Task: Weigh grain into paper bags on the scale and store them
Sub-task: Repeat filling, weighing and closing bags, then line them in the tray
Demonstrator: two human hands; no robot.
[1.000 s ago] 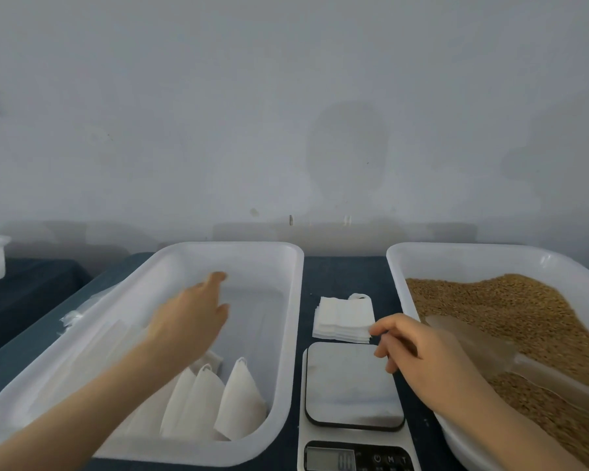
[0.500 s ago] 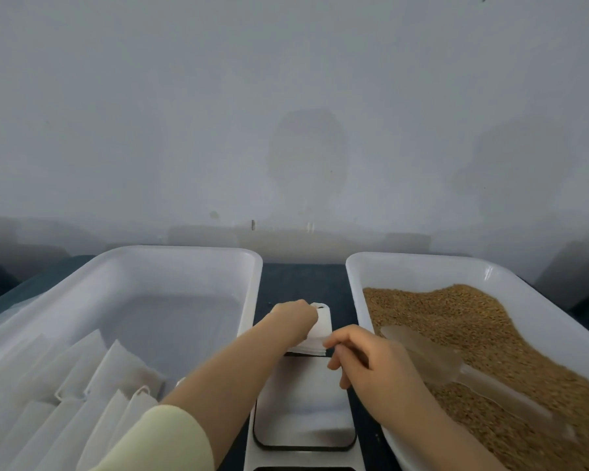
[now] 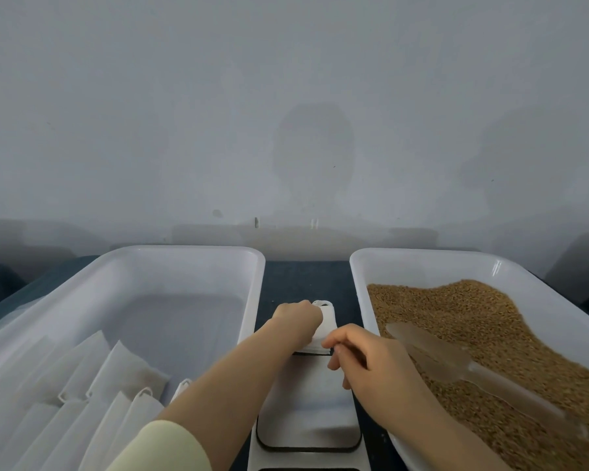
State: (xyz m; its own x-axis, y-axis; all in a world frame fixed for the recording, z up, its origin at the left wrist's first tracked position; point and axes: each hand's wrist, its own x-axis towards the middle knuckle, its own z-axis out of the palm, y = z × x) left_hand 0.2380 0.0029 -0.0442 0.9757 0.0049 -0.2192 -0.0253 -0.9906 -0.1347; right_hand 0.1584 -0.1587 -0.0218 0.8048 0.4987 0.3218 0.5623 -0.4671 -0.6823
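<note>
A small stack of empty white paper bags (image 3: 326,329) lies on the dark table just behind the scale (image 3: 308,413). My left hand (image 3: 298,321) rests on the stack with its fingers curled over the top bag. My right hand (image 3: 361,356) pinches the near right corner of the same stack between thumb and forefinger. The scale's grey platform is bare. Brown grain (image 3: 483,338) fills the white tray on the right (image 3: 419,261), and a translucent scoop (image 3: 456,365) lies on the grain. Filled white bags (image 3: 92,385) lie in the left tray (image 3: 184,256).
The two trays flank the narrow strip of dark table (image 3: 306,277) that holds the scale and bag stack. A grey wall (image 3: 286,113) stands directly behind. The far half of the left tray holds nothing.
My left hand has left the left tray and come to the bag stack. My right hand has closed on the stack's corner. The view has shifted left and tilted down slightly.
</note>
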